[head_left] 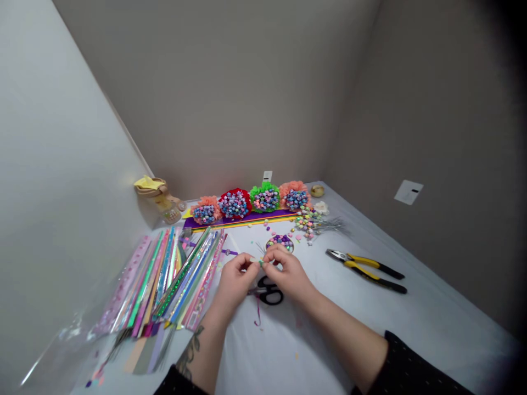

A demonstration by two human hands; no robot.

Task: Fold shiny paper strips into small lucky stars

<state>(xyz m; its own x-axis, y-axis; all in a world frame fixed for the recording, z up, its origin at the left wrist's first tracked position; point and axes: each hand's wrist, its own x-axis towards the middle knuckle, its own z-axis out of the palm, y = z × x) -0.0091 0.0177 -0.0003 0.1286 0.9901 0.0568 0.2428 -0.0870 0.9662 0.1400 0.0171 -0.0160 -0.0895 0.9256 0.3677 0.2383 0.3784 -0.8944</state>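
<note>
My left hand (237, 277) and my right hand (288, 272) meet over the middle of the table. Between their fingertips is a small green paper piece (261, 263), pinched from both sides; its exact shape is too small to tell. Just below the hands lie scissors (272, 297) with black handles, their blades partly covered by my left hand. Behind my right hand stands a small round dish (293, 245) of purple, pink and white folded paper stars (280, 240). A curled purple strip (258, 312) rests on the cloth near the scissors.
Long coloured paper strips (181, 285) in clear sleeves cover the left side. Yellow-handled pliers (366, 269) lie at right. Several star bouquets (234, 203) line the back, beside loose wired stars (307, 219). A wooden hand-shaped stand (158, 195) is at back left.
</note>
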